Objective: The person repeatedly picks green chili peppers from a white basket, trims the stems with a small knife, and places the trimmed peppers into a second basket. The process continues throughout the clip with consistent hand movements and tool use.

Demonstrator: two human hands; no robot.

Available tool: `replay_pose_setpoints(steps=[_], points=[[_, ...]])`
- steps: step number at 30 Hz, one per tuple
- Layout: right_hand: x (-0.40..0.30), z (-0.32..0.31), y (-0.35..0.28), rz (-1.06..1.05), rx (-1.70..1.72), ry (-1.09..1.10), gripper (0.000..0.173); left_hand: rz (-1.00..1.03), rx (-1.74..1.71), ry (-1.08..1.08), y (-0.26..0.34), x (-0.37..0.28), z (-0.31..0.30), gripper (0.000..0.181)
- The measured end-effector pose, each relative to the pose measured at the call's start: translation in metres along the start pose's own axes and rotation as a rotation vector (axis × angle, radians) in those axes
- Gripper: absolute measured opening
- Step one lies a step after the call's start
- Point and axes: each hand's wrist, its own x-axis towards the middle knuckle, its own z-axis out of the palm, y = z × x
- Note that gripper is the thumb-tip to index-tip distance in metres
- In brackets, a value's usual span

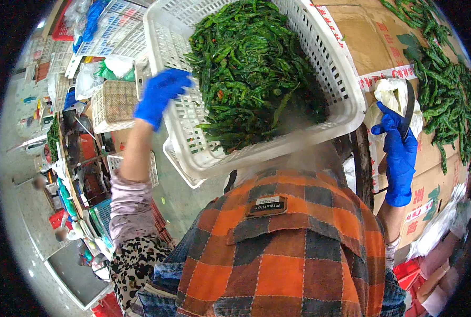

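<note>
In front of me a white slatted plastic basket [182,152] holds a heap of green chili peppers [243,75], with a few reddish bits among them. My left hand [162,97], in a blue glove and slightly blurred, is over the basket's left wall with fingers extended and nothing visible in them. On the right, my blue-gloved right hand [400,150] is by a crumpled whitish plastic bag [390,92] on the cardboard. A dark curved strip [409,104] runs down to its fingers; whether they grip it I cannot tell.
Flattened cardboard [364,29] covers the surface at right, with more green peppers [449,103] spread along its far side. Left of the basket stand a beige crate [114,105] and a cluttered shelf unit [83,146]. An orange checked apron [279,253] covers my front.
</note>
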Motion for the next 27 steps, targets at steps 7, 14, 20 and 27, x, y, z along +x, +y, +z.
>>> replay_pose_setpoints(steps=[7,14,20,27], points=[[-0.002,0.003,-0.001,0.080,-0.013,-0.019,0.023,0.264,0.523,-0.226,-0.030,0.029,0.148,0.026],[-0.007,-0.008,0.010,0.078,0.084,-0.015,0.022,0.136,1.008,-0.144,-0.012,0.059,0.242,0.039],[-0.010,-0.018,0.013,0.101,0.056,0.013,0.019,0.039,1.025,-0.146,-0.040,0.077,0.262,0.040],[-0.003,-0.022,0.020,0.081,0.105,-0.022,0.018,-0.166,0.270,-0.303,-0.047,0.081,0.202,0.036]])
